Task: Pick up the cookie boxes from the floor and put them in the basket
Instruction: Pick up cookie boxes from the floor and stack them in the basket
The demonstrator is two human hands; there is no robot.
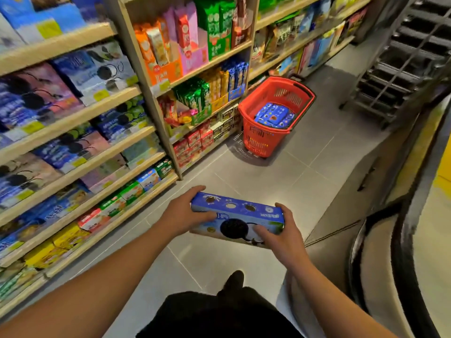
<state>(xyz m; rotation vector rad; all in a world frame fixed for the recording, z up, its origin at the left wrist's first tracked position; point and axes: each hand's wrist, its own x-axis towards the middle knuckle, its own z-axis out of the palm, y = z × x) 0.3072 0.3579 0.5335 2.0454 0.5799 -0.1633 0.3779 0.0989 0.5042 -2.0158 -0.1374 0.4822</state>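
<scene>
Cookie box (240,219) clasped endwise between left hand (181,213) and right hand (280,236) fingers, seemingly off floor.

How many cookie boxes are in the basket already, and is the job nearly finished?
Some blue cookie boxes already lie in the red basket; an exact count isn't clear. One more blue box is held between the left hand and right hand, away from the basket. It must go in. No other boxes show on the floor.
</scene>
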